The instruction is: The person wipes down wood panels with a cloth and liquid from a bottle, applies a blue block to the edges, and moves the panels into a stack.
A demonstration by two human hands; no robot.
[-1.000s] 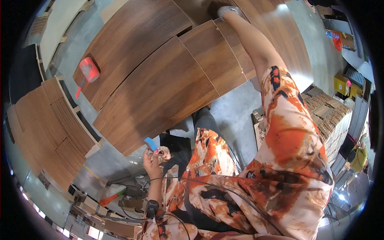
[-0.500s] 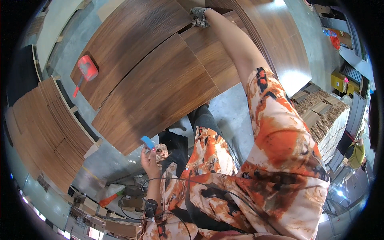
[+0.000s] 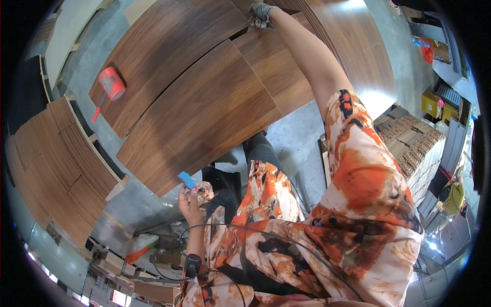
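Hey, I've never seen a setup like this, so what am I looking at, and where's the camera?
There's no robot; these are a person's hands. The view comes from a head-worn fisheye camera looking down, so straight edges bend toward the rim. The left hand holds a small blue piece. The gloved right hand, farther off, is at the wood-grain boards, but its grip isn't clear. A red mallet lies on the boards, toward the left.

The left hand [image 3: 191, 205] held a blue block [image 3: 187, 179] by the near edge of the brown boards [image 3: 204, 87]. The right hand [image 3: 262, 15], in a grey glove [image 3: 263, 11], was beside a dark gap [image 3: 239, 34] between them. A red mallet [image 3: 112, 83] lay on the boards near their left corner.
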